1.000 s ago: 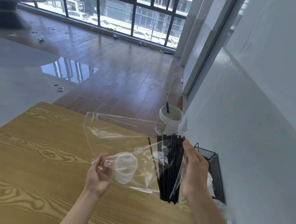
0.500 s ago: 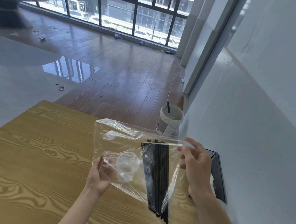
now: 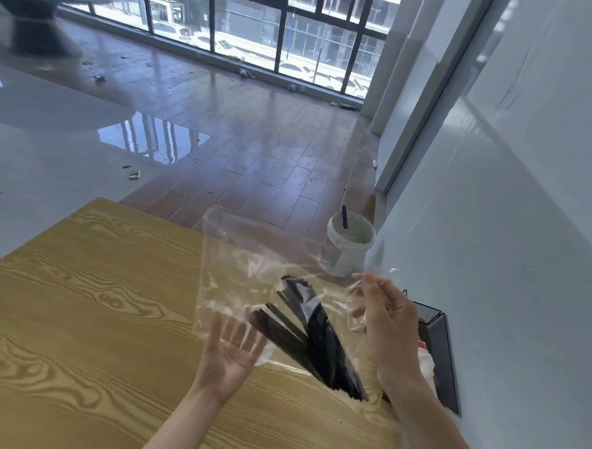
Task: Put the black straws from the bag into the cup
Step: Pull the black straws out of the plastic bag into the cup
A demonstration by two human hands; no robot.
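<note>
A clear plastic bag [image 3: 250, 277] hangs over the wooden table [image 3: 87, 316]. Inside it, a bundle of black straws [image 3: 319, 339] lies fanned out, the lower ends pointing down to the right. My right hand [image 3: 382, 318] pinches the bag's upper right edge. Spread palm up, my left hand [image 3: 231, 353] sits under the bag's lower left corner and grips nothing. I cannot clearly make out the clear cup; a faint see-through shape by my left fingers may be it.
A black mesh basket [image 3: 441, 338] with white things in it stands at the table's right edge against the pale wall [image 3: 508, 269]. Beyond the table's far edge, a white bucket [image 3: 350, 244] sits on the floor.
My left hand has let go of the bag and opened, palm up. The bag has swung, and the straws have fanned out and slid to the lower right. The cup is no longer plain to see.
</note>
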